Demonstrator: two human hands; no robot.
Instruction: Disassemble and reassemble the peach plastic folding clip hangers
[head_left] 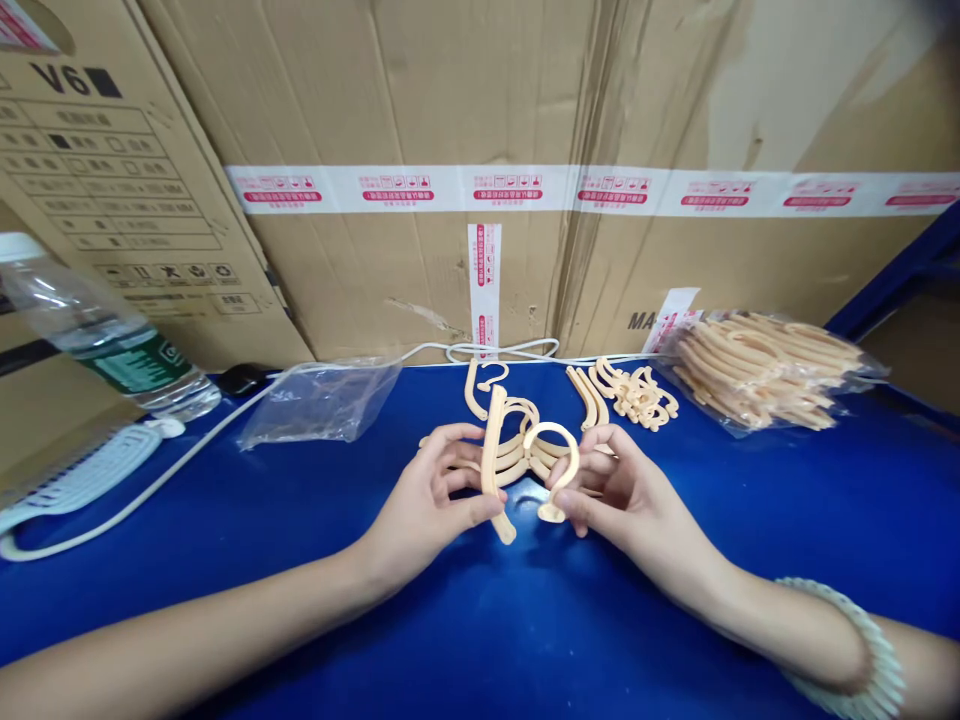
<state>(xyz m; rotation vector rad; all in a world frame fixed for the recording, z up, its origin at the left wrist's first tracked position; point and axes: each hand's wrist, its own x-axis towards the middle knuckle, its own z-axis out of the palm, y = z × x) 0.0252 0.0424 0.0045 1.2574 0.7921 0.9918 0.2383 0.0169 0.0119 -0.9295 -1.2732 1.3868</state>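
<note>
My left hand point(442, 490) is closed around a beige plastic hanger arm point(493, 450), held upright and slightly tilted. Between the fingers of my right hand point(622, 490) is a beige hanger hook point(576, 455), its flared base pointing down. The two pieces are apart from each other. Behind them, partly hidden by my hands, lie hangers with hooks and arms joined point(514, 462). Farther back are a loose arm point(472, 390) and a loose hook point(493, 376). To the right lie more arms point(589, 398) and a heap of hooks point(641, 395).
Clear bags of beige hanger parts point(765, 365) sit at the right on the blue table point(480, 640). At the left are an empty plastic bag point(322, 400), a water bottle point(112, 340), a light-blue slotted object point(90, 475) and a white cable point(165, 480). Cardboard boxes point(420, 100) stand behind.
</note>
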